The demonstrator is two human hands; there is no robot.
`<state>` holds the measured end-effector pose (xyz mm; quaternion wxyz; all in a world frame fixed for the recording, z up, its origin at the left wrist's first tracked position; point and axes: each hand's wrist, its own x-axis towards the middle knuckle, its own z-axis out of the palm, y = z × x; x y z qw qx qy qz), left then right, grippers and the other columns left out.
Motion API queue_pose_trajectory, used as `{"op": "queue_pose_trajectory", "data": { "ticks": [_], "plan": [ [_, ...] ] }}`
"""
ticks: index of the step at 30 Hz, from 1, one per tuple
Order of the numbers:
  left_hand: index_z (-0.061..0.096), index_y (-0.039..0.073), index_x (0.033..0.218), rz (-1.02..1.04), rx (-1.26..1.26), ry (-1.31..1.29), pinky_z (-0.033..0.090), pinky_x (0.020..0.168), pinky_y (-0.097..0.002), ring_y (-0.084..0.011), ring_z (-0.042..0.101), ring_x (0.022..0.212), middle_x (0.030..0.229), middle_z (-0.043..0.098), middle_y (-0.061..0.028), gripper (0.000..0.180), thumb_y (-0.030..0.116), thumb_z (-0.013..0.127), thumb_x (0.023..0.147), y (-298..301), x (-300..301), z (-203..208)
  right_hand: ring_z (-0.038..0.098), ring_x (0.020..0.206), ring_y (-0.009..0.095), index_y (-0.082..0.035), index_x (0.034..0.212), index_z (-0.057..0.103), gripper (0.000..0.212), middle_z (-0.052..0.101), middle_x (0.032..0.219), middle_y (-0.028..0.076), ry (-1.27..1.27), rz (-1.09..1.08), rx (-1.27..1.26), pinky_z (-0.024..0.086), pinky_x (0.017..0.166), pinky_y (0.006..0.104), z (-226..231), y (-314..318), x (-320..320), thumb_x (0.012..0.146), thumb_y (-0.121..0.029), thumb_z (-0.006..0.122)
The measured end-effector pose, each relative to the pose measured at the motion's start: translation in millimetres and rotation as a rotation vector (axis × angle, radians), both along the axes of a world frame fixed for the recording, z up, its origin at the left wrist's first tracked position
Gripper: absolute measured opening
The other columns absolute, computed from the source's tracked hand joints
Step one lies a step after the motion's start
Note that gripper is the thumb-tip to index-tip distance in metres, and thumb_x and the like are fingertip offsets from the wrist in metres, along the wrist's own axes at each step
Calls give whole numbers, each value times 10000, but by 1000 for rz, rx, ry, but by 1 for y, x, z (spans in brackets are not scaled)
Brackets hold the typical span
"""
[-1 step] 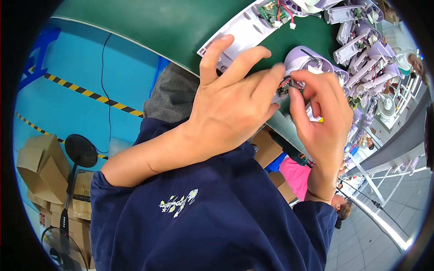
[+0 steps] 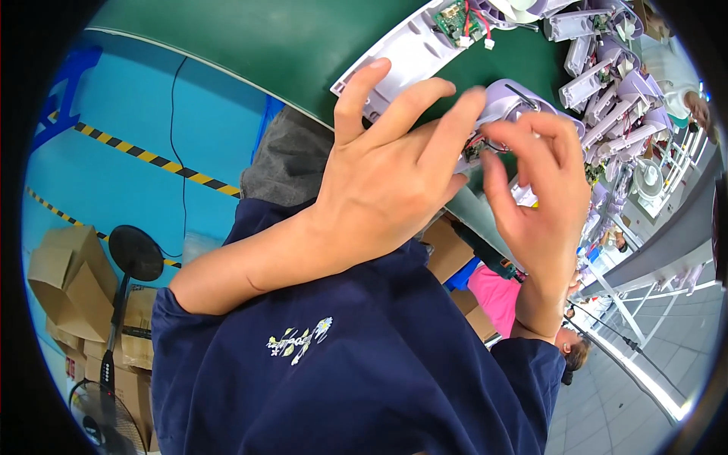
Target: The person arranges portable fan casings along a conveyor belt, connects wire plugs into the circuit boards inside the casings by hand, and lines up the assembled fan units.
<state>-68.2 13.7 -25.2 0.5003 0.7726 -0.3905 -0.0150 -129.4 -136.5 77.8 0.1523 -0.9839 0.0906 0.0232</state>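
Currently | left hand [image 2: 390,182], right hand [image 2: 546,197] | one wired part [image 2: 475,149] between

The wide fisheye view looks steeply down from the wearer's head, near the navy shirt [image 2: 356,379]. It takes in the green surface [image 2: 227,38] beyond the shirt, blue floor [image 2: 216,102] left of it and, farther off, grey floor [image 2: 607,402] to its right.

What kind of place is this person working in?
Probably a factory assembly workshop: there's a pile of similar pale casings, black-and-yellow floor tape and stacked cardboard boxes.
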Motion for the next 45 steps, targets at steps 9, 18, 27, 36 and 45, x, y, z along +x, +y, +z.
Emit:
{"op": "queue_pose_trajectory", "data": {
  "ticks": [9, 18, 27, 36, 45],
  "plan": [
    [543, 10, 1389, -29, 12, 24, 174, 1222, -558, -205, 622, 1248, 1386, 662, -28, 833, 105, 900, 642, 3, 0, 1, 705, 761, 215, -96, 941, 715, 195, 714, 970, 12, -75, 298, 60, 551, 628, 312, -12, -16, 9, 769, -57, 799],
    [533, 63, 1486, -5, -3, 55, 169, 1256, -589, -171, 696, 971, 984, 719, -15, 874, 15, 845, 671, -4, -4, 26, 705, 774, 227, -71, 950, 714, 197, 722, 941, 47, -107, 224, 169, 545, 627, 316, -4, -27, 10, 783, -20, 805],
    [549, 100, 1460, -214, 63, 182, 500, 912, -393, -289, 676, 961, 1193, 690, -88, 779, -55, 796, 738, -12, 24, 44, 550, 607, 63, -51, 984, 764, 146, 725, 890, 17, -119, -41, 305, 385, 505, 219, 0, -49, 3, 853, 11, 767],
    [621, 117, 1307, -211, 77, 293, 559, 848, -425, -379, 657, 1034, 1355, 593, -126, 695, -32, 851, 669, -21, 44, 47, 536, 630, 123, -67, 974, 753, 113, 718, 885, 24, -130, -78, 215, 415, 562, 257, 1, -56, 3, 864, -47, 771],
    [645, 53, 1233, -308, 313, 344, 559, 773, -440, -391, 694, 893, 967, 722, -163, 506, 52, 810, 755, -13, 35, 45, 619, 731, 225, -59, 962, 711, 210, 661, 987, 44, -15, 281, -282, 486, 636, 339, 24, -37, 12, 784, -33, 820]
  ]
}}
